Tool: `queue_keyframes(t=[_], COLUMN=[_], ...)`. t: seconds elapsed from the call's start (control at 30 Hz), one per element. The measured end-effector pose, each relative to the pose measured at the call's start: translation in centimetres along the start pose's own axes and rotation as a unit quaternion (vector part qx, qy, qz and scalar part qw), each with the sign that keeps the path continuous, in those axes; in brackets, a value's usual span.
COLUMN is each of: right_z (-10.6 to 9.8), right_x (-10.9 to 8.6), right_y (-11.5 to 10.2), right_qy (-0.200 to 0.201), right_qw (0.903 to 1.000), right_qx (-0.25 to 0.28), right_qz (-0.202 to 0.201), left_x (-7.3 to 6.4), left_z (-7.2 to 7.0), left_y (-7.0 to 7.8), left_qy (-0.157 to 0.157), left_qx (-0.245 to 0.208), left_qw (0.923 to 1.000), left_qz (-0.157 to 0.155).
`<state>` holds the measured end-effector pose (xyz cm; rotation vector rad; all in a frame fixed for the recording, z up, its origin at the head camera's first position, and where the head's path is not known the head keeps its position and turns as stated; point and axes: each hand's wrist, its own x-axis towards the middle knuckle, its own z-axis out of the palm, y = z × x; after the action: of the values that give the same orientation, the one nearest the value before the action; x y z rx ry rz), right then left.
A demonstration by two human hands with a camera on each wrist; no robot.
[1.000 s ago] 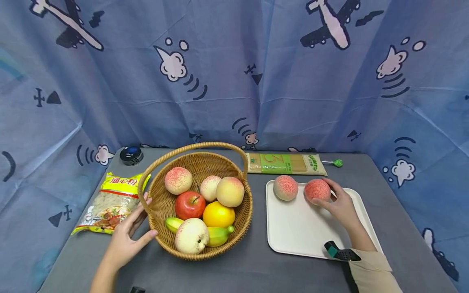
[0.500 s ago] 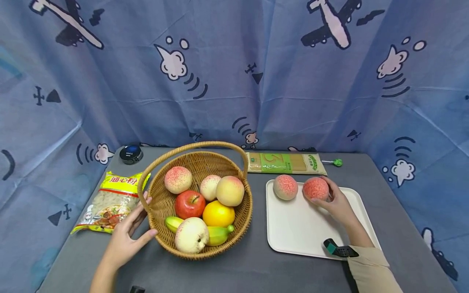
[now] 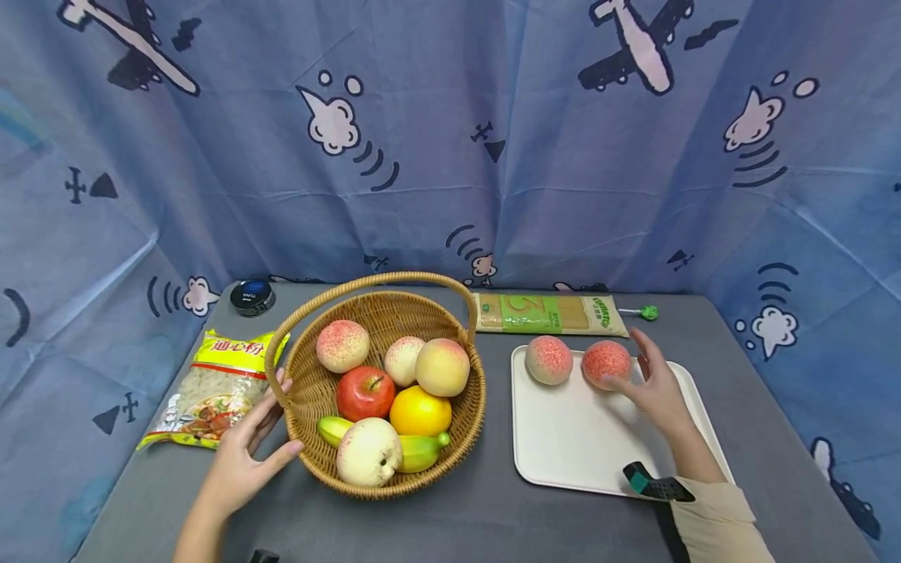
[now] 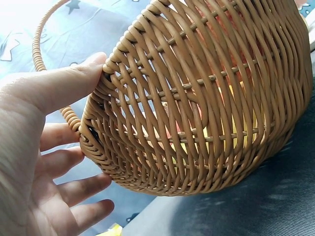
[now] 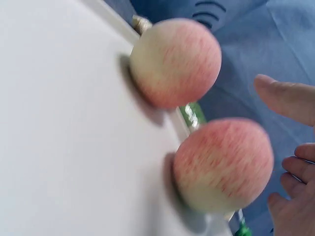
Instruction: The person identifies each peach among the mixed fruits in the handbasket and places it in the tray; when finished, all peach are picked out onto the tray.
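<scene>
Two peaches sit on white tray, far half. Your right hand spreads wide beside redder peach, gripping nothing; your left hand, fingers apart, touches wicker basket near handle, probably steadying it on desk.

1. Lower frame, left of centre: basket, fruit inside.
2. Lower right: tray, two peaches side by side near its upper edge.
3. Behind the tray: noodle packet.
4. Left of the basket: pasta bag, with a tin behind it.
</scene>
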<state>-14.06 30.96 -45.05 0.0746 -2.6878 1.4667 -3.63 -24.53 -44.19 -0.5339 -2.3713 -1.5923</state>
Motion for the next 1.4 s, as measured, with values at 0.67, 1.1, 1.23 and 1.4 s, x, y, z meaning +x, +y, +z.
queue_keyframes(t=[0.67, 1.1, 1.23, 1.4], right_z=[5.3, 11.9, 14.4, 17.5], right_x=[-2.8, -1.3, 0.1, 2.0], right_y=[-12.3, -20.4, -22.9, -24.9], right_qy=[-0.098, -0.206, -0.218, -0.254], right_qw=[0.9657, 0.9258, 0.9196, 0.9106], right_qx=[0.070, 0.092, 0.041, -0.021], right_qz=[-0.230, -0.303, -0.324, -0.326], left_x=[0.1, 0.1, 0.0, 0.0], left_z=[-0.1, 0.0, 0.1, 0.1], left_y=[-0.2, -0.2, -0.2, -0.1], left_qy=[0.003, 0.007, 0.009, 0.005], left_qx=[0.011, 0.019, 0.016, 0.012], left_qw=[0.9997, 0.9995, 0.9996, 0.9998], left_qz=[0.023, 0.024, 0.021, 0.014])
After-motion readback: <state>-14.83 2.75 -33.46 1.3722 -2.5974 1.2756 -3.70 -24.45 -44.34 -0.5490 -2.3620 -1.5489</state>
